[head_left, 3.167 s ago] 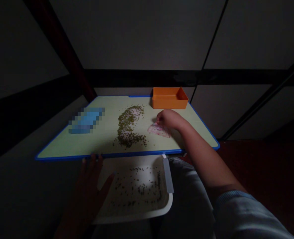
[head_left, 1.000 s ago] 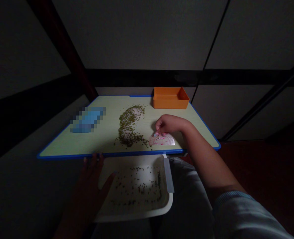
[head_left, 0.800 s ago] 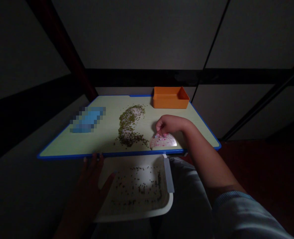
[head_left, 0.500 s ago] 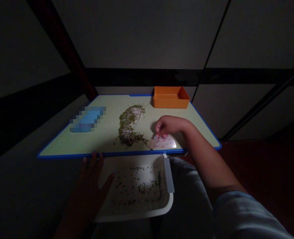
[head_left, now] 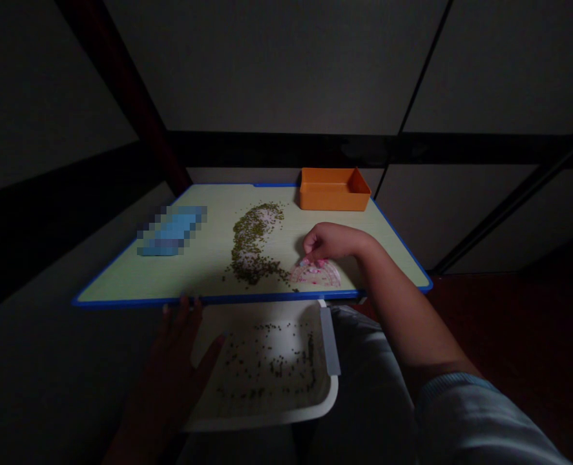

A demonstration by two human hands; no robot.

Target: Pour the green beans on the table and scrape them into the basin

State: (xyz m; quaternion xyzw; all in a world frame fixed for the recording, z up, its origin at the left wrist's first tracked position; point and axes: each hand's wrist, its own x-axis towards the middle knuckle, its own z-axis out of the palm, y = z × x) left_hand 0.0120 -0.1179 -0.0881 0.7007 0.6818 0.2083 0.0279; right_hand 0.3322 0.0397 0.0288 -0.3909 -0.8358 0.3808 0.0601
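Note:
My right hand is closed in a pinch on a clear protractor with pink markings, low over the table top. Beside the protractor's left end lies a spread of small green beans or seeds, curved like a C, with some white showing among them. My left hand has its fingers apart, at the left side of a white plastic tub below the table's front edge. Scattered dark grains lie in the tub. The left fingertips reach up to the table's blue edge.
An orange open box stands at the back right of the pale green table. A blurred-out blue item lies on the left. Cabinet panels rise behind. My legs are under the table's front.
The bright glare on the protractor has faded as it has tilted or shifted slightly left. My left hand, the beans and the box have stayed put.

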